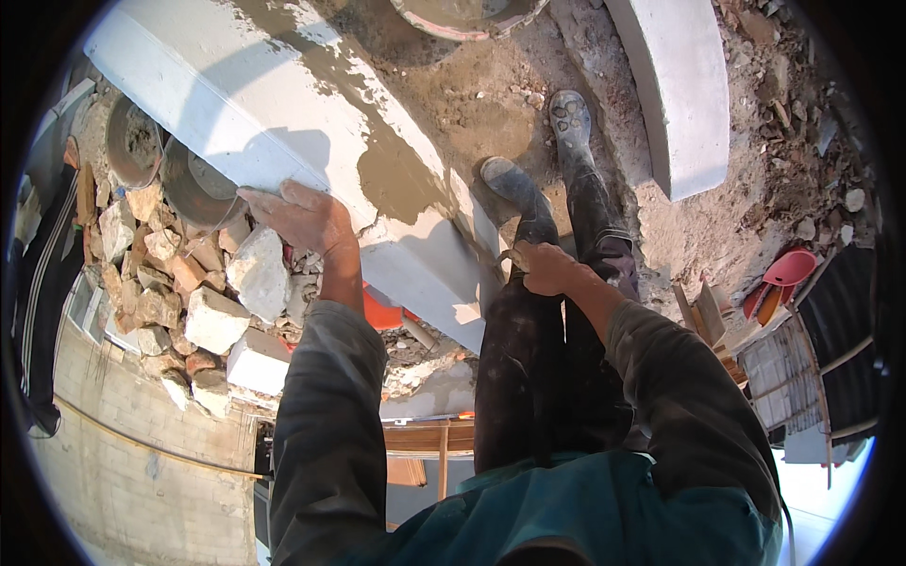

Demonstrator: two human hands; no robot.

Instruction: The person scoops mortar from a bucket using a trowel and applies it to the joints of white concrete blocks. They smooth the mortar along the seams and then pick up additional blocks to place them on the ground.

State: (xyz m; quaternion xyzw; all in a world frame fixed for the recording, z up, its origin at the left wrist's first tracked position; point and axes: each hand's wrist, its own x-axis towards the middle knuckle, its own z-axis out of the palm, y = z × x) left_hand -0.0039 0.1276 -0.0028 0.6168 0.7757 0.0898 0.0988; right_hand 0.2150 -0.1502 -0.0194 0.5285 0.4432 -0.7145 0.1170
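My left hand [297, 217] lies with fingers stretched out at the edge of a long white block [236, 85], beside two dark buckets [203, 184] with wire handles. Wet grey mortar [387, 170] is smeared along the block's side. My right hand [552, 269] is closed in front of my thigh on something small that I cannot make out. My dusty boots [571, 127] stand on the dirt to the right of the block.
Broken stones and bricks [217, 321] pile at left, near another person's dark-trousered leg [42, 302]. An orange plastic object [382, 307] lies below the block. A second white block [675, 104], rubble, a pink container [788, 269] and a round basin [467, 28] also show.
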